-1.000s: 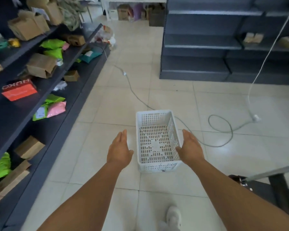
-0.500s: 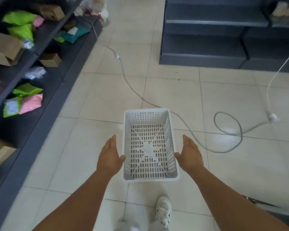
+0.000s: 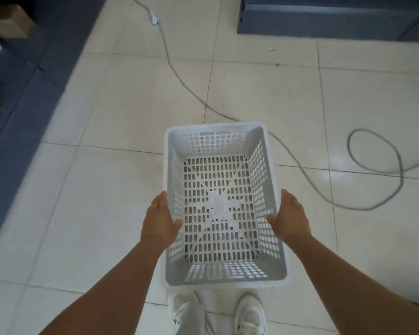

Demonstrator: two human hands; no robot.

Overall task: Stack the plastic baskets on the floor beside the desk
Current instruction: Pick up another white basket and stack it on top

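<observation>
A white plastic basket (image 3: 221, 274) with perforated walls and bottom fills the middle of the view, above the tiled floor and just in front of my feet. It is empty. My left hand (image 3: 159, 222) presses against its left long wall, thumb hooked over the rim. My right hand (image 3: 289, 217) holds the right long wall the same way. No other basket shows in this view.
A grey cable (image 3: 298, 163) runs across the tiles from the top and loops to the right of the basket. A dark shelf base (image 3: 34, 76) lines the left side. Another dark shelf unit (image 3: 324, 18) stands at the top right. My white shoes (image 3: 249, 315) are below the basket.
Both hands closed in from beside the basket onto its long walls. The basket now appears larger and nearer, and the view has tilted down toward my feet.
</observation>
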